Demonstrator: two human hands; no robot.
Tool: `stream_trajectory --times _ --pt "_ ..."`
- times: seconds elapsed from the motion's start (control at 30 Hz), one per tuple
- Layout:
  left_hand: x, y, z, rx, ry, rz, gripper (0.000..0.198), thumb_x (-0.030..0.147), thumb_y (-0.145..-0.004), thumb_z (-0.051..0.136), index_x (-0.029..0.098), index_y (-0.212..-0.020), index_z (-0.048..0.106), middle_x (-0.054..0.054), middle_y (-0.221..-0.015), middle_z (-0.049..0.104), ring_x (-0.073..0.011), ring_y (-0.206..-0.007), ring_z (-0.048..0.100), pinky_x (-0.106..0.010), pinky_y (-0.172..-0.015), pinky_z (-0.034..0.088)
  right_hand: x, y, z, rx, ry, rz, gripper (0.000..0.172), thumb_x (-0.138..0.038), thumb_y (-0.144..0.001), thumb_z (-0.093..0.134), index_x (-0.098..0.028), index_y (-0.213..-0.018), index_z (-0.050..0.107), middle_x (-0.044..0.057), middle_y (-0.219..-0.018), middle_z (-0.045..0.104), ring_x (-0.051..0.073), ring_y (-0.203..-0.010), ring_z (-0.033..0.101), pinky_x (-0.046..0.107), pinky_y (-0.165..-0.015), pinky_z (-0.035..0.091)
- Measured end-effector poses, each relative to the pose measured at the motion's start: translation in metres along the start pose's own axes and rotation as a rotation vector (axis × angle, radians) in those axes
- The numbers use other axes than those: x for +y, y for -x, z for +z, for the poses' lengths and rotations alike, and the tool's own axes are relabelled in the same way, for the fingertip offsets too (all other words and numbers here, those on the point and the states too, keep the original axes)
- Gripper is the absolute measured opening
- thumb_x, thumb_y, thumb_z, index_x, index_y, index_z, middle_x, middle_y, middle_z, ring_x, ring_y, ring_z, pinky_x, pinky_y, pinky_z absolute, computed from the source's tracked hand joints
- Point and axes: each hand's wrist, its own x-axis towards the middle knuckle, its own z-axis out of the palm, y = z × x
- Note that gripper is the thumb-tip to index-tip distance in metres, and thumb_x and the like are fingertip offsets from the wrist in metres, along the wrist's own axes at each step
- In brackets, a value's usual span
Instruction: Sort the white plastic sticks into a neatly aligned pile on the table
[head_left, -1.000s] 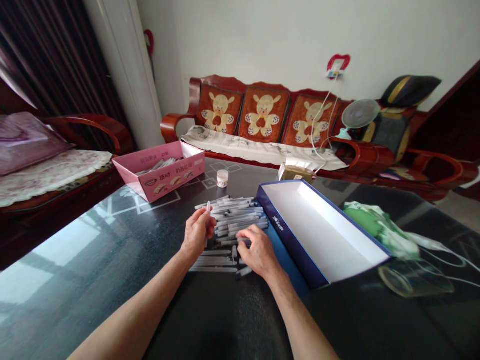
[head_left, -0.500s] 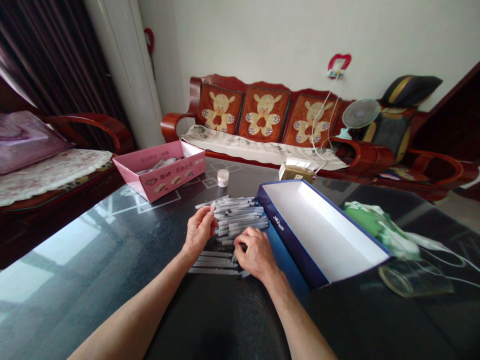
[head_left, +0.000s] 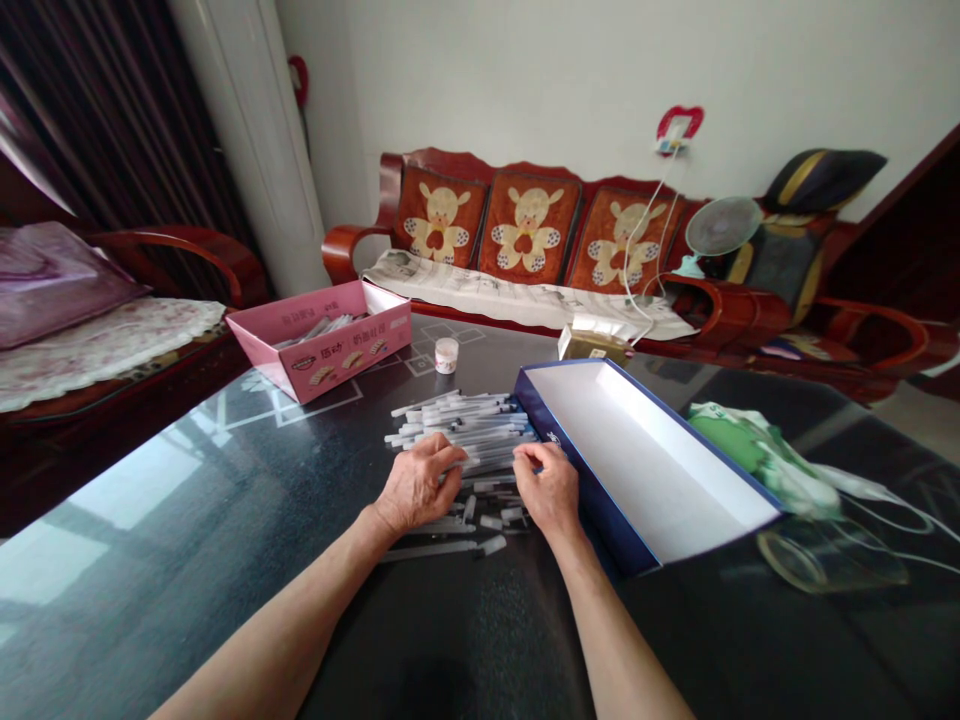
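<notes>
Grey pens (head_left: pixel 469 428) piled uncountably, left hand (head_left: pixel 416 488) flat on them, right hand (head_left: pixel 551 490), grip unclear, one blue box (head_left: pixel 574 478).

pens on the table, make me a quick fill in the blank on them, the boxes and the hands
1. The blue box beside the pens is ____ inside.
2. The pink box stands to the ____ of the pile.
3. The left hand and the right hand both rest on the ____.
Missing words: white; left; pens.
</notes>
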Motion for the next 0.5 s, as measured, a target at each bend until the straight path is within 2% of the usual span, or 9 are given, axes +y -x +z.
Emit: stream_trajectory --times 0.2,0.37,0.5 --pt "0.009 -0.001 -0.005 -0.187 -0.151 0.109 0.022 0.020 -0.080 0.047 0.020 -0.090 0.066 -0.004 -0.079 0.056 -0.0181 -0.079 0.054 -0.030 -0.071 0.045 0.004 -0.002 -0.005 -0.058 -0.010 0.052 0.020 -0.028 -0.073 0.049 -0.020 -0.067 0.066 0.004 -0.073 0.064 0.017 -0.068 0.058 0.029 -0.070 0.045" --pt "0.011 -0.002 -0.006 -0.257 -0.185 0.107 0.020 0.020 -0.080 0.046 0.020 -0.085 0.066 -0.004 -0.080 0.055 -0.0173 -0.078 0.054 -0.027 -0.066 0.044 0.009 -0.006 -0.007 0.019 -0.084 0.175 0.027 -0.036 -0.072 0.048 -0.018 -0.071 0.068 0.006 -0.076 0.066 0.019 -0.069 0.060 0.031 -0.070 0.046" --pt "0.010 -0.002 -0.005 -0.286 -0.182 0.135 0.019 0.022 -0.081 0.047 0.020 -0.082 0.065 -0.004 -0.077 0.055 -0.0169 -0.075 0.053 -0.026 -0.064 0.042 0.012 -0.007 -0.007 -0.004 -0.118 0.196 0.028 -0.034 -0.070 0.047 -0.018 -0.074 0.069 0.006 -0.080 0.067 0.021 -0.072 0.061 0.033 -0.073 0.047"
